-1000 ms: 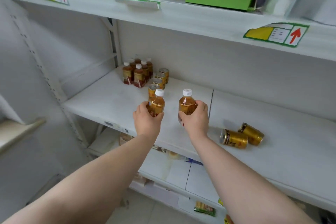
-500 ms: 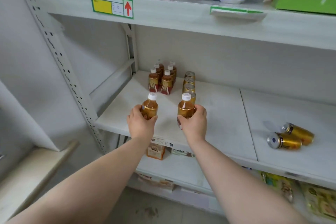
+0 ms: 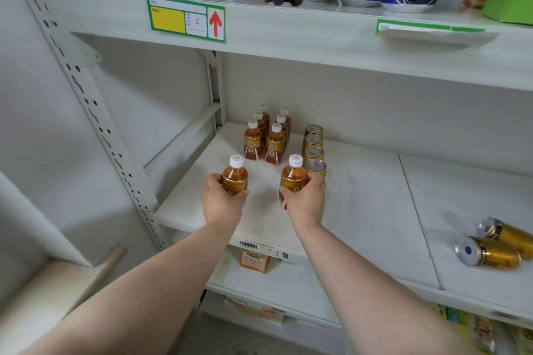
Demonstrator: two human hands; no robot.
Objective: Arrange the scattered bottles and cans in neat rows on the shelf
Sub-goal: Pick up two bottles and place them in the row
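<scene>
**A:** What is furthest left?

**B:** My left hand. Its fingers are curled round the left bottle, with the thumb pressed on the opposite side. The bottle is upright, white cap on top. I cannot tell whether its base touches the shelf.

**A:** And beyond those fingers?

**B:** Further back and slightly right, a group of bottles stands in two short rows near the back wall, well apart from my fingertips.

**A:** The other side?

**B:** My right hand grips the right bottle the same way, thumb on its left and fingers wrapped round its right. It is upright, level with the left one, with bare shelf between them.

**A:** Cans?

**B:** A row of cans stands upright, running back from my right fingers. The nearest one is just behind them, and I cannot tell whether it touches. Far to the right of that hand, two cans lie on their sides close together, toward the shelf's front edge.
</scene>
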